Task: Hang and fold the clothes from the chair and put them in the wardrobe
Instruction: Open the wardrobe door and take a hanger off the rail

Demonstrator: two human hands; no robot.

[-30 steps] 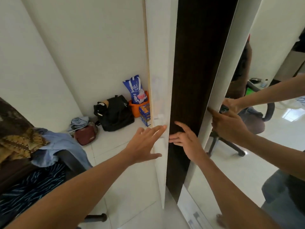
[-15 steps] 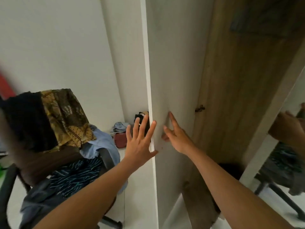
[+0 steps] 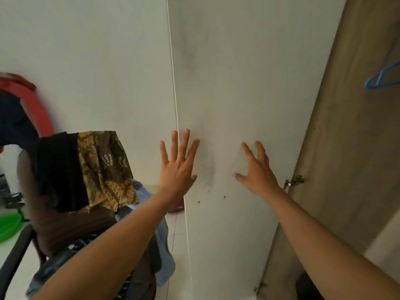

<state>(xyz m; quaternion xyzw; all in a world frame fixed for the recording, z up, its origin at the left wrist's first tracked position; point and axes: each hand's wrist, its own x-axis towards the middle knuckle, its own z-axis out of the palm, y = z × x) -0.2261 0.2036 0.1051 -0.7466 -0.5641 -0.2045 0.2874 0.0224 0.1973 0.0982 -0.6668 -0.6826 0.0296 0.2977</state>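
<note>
White wardrobe door (image 3: 238,83) fills the middle, left hand (image 3: 177,167) at its free edge, right hand (image 3: 257,172) flat nearer the hinge (image 3: 295,181), both spread and holding nothing, clothes (image 3: 104,167) draped on the chair (image 3: 71,230) just left of the left hand, so swinging wide could knock them off.

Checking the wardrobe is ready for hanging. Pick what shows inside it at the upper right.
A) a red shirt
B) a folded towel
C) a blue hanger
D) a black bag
C: a blue hanger shows at the right edge of the head view, against the wood-coloured inner panel of the wardrobe, with no garment on the part in view.
</note>
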